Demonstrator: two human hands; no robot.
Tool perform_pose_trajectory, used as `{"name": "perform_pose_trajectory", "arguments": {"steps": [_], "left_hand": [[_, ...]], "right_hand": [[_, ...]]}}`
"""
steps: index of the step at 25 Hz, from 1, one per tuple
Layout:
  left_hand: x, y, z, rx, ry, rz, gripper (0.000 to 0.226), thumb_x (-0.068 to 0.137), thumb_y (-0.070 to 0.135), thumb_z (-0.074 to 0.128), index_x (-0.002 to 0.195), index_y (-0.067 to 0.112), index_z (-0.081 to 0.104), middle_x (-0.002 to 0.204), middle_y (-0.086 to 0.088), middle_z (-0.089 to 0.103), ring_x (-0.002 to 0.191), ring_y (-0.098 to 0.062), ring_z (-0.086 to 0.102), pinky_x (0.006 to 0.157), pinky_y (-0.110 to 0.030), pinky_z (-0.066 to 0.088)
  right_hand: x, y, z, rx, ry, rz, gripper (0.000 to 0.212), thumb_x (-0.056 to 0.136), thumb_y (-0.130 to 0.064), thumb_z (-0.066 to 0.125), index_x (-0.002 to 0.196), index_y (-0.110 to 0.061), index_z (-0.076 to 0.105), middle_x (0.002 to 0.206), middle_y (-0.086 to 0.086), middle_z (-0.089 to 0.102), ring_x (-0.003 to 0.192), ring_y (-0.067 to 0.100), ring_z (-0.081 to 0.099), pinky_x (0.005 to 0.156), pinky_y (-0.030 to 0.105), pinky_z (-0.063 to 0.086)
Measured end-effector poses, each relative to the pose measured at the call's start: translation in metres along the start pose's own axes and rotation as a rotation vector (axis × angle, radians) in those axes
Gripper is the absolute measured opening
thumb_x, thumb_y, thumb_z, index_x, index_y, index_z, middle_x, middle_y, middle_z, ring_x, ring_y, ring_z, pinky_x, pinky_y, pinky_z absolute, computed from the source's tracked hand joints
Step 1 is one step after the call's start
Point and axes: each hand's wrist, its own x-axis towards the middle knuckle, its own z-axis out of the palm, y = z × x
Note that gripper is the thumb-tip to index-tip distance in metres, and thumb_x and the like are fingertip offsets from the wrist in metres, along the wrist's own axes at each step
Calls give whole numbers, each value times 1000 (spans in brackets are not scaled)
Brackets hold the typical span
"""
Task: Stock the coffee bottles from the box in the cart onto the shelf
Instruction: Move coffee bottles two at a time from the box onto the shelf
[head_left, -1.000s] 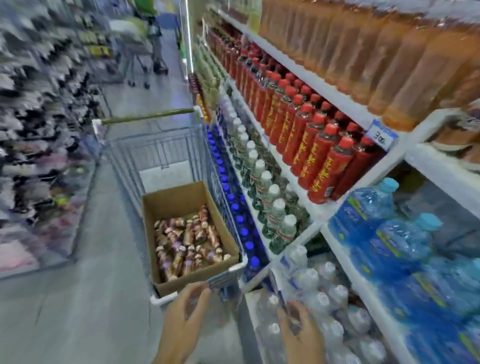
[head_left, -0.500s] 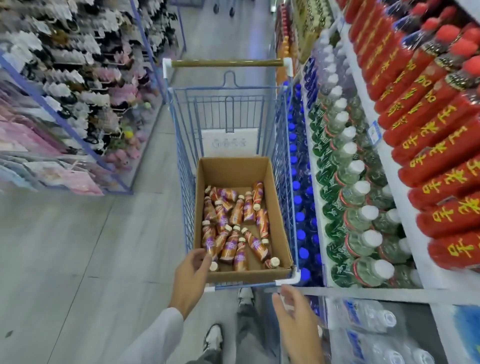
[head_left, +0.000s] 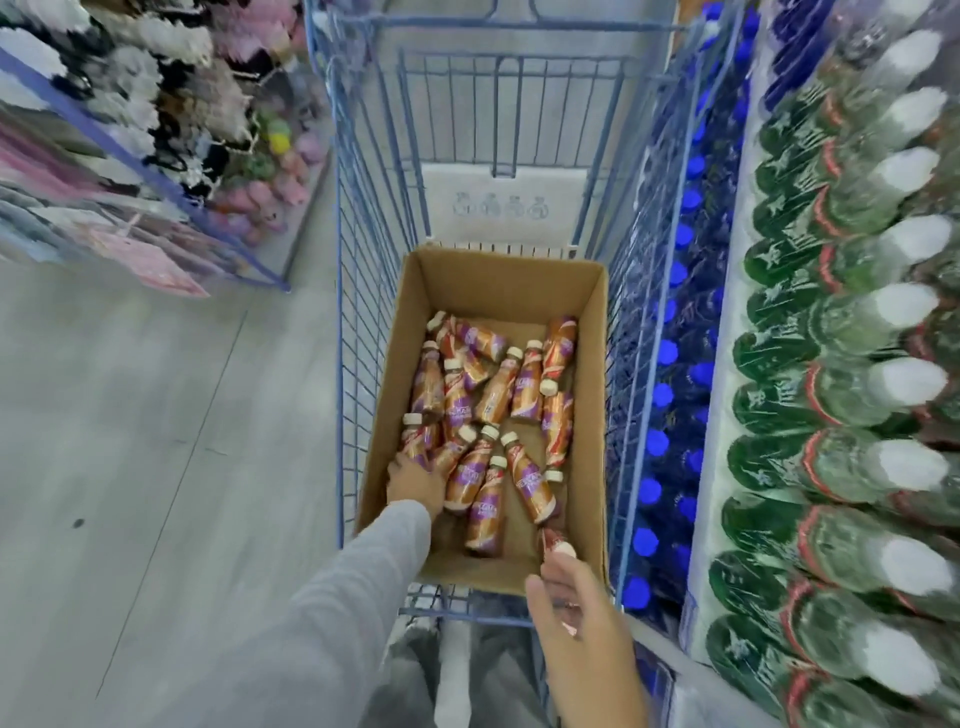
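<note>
The coffee bottles (head_left: 493, 400) are lying loose and criss-crossed on the bottom of the open cardboard box (head_left: 498, 280), which is sitting in the blue wire cart (head_left: 363, 260) beside the drinks shelf (head_left: 717, 415). The left hand (head_left: 414, 483) is resting low among the near-left bottles. Its fingers are hidden under its own back, so I cannot tell whether they are curling round one. The right hand (head_left: 582, 629) is hovering over the box's near rim, fingers relaxed and spread, one fingertip just at the capped bottle (head_left: 553, 540) in the near-right corner, gripping nothing. These are looking like small, full plastic bottles: light enough for one hand, stiff-walled, with glossy sleeves that are likely slippery. Taking each round the waist, below the shoulder — not by the cap — is looking safest, since a lying bottle is apt to roll away.
</note>
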Motion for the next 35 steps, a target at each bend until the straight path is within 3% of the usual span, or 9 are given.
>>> {"name": "perform_pose_trajectory", "arguments": {"steps": [5,7,9,16,20,23,28,30,35], "left_hand": [[14,-5,46,312,218,-25,71,93,34,64,147,1,30,145,-20,37,128,-37,44,101,-42,44],[18,-10,54,398,233,-1,71,92,37,63,147,4,32,142,-19,38,125,-35,46,99,-42,46],[24,-14,55,382,205,47,69,95,39,59,147,4,31,141,-20,39,119,-35,53,95,-42,48],[3,-15,11,-302,-18,57,75,79,66,70,137,31,39,126,0,61,113,-25,62,99,-47,52],[-68,-16,-41,-618,-16,122,68,83,47,77,141,32,45,118,7,61,106,-15,62,87,-32,53],[-110,-38,-74,-822,6,86,60,85,39,76,139,29,51,122,0,62,106,-22,65,81,-37,59],[-144,-64,-104,-984,48,-13,48,86,33,74,129,35,52,119,1,62,105,-24,64,74,-39,58],[-149,-68,-109,-997,77,-65,45,89,24,69,128,36,50,119,0,61,105,-26,63,78,-44,58],[-154,-88,-108,-1004,121,-176,58,55,35,93,102,51,63,113,0,67,103,-41,66,88,-62,55]], "right_hand": [[12,12,7,-35,-19,101,27,85,-31,76,99,-52,64,101,-26,69,99,0,65,77,12,48],[14,18,8,-86,-12,101,47,82,-30,78,104,-63,53,105,-34,65,100,-4,63,77,9,48],[16,20,6,-82,-26,132,36,83,-30,78,101,-56,60,101,-23,70,100,-4,63,83,12,50],[34,0,-8,-55,-90,168,23,92,-32,70,111,-40,60,112,-20,64,106,-1,60,101,31,50],[55,-12,-1,-152,-187,126,18,96,-39,63,112,-42,55,111,-20,62,104,-2,59,95,25,49],[80,-8,26,-176,-248,126,19,96,-39,62,114,-36,58,112,-14,65,103,3,60,93,28,51],[153,-16,100,340,-405,561,46,102,-25,55,144,-10,46,134,20,57,130,30,52,112,42,42],[178,-17,134,474,-354,654,56,98,-28,61,149,-13,41,149,16,47,138,29,45,113,41,40],[210,-7,205,504,-198,727,65,87,-51,70,135,-12,51,127,6,60,103,25,60,90,35,48]]}}
